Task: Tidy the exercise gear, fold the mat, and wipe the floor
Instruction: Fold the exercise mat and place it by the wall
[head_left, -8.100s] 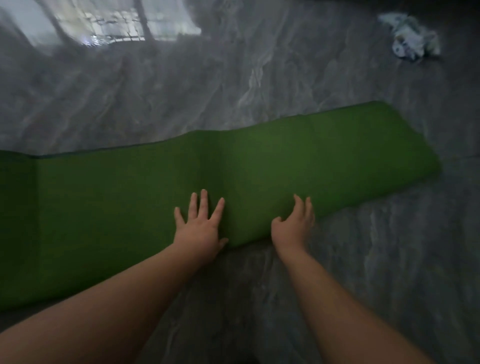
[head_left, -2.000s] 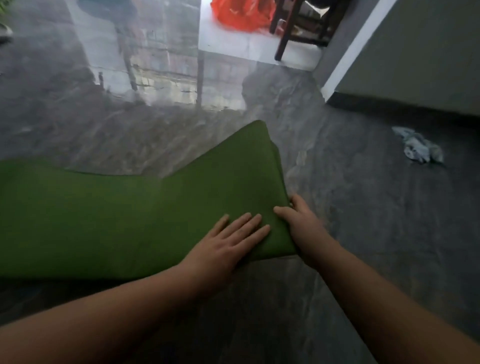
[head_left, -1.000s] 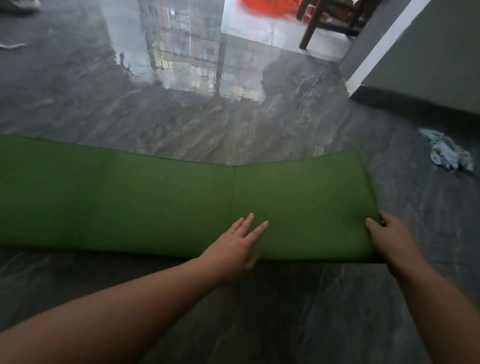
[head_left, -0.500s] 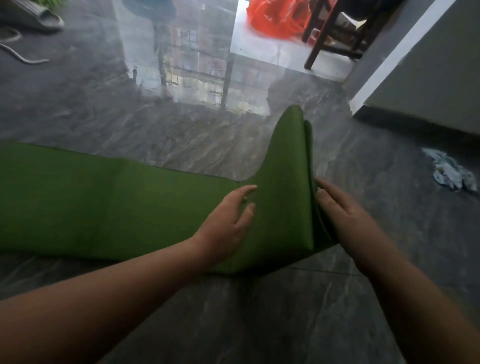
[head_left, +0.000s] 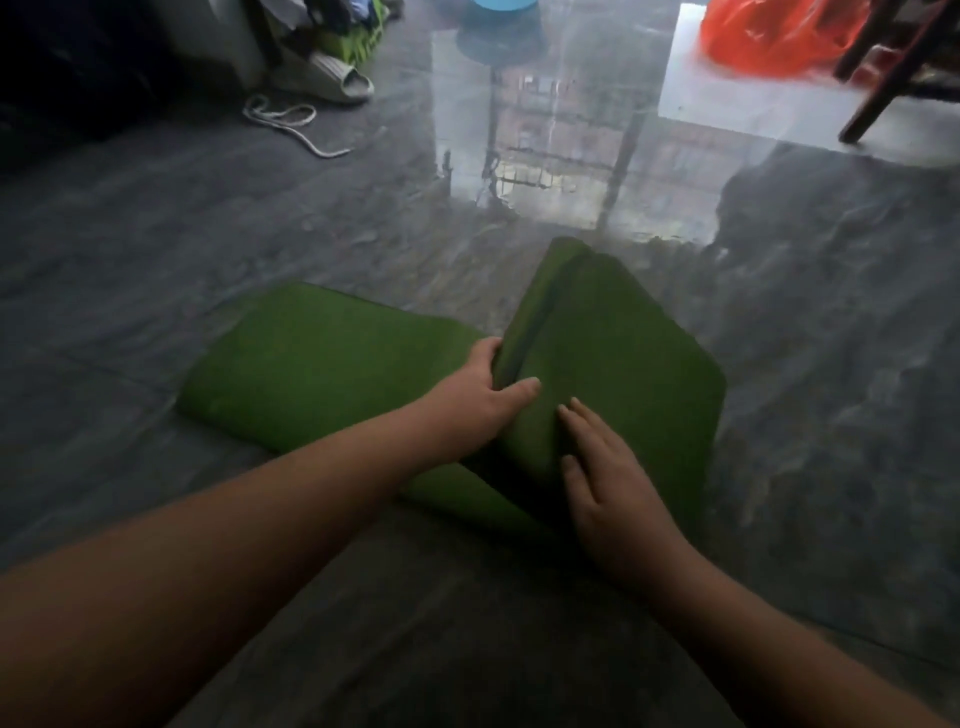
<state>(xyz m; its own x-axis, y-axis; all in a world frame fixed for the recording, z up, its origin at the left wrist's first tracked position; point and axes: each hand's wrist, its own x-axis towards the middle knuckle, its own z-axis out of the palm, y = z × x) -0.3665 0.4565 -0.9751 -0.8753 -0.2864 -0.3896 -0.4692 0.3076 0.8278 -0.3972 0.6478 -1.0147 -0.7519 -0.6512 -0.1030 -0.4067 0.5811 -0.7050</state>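
The green mat (head_left: 322, 369) lies on the dark marbled floor in the middle of the head view, partly folded into a thick stack. Its right portion (head_left: 623, 364) is a folded bundle tilted up over the flat left portion. My left hand (head_left: 483, 395) grips the bundle's left edge, thumb on top and fingers tucked under the fold. My right hand (head_left: 602, 478) lies flat on the bundle's near side with fingers spread, pressing on it. A white skipping rope (head_left: 291, 122) lies loose on the floor at the back left.
A pale slipper (head_left: 332, 78) and a pile of clothes (head_left: 343, 26) sit at the back left beside a dark wall. An orange plastic bag (head_left: 769, 36) and dark chair legs (head_left: 883, 78) are at the back right. The floor reflects a bright window at centre back.
The long mat has been folded over again into a shorter stack. My left hand moved from pressing the fold to gripping the bundle's edge; my right hand now rests on top. The view shifted left.
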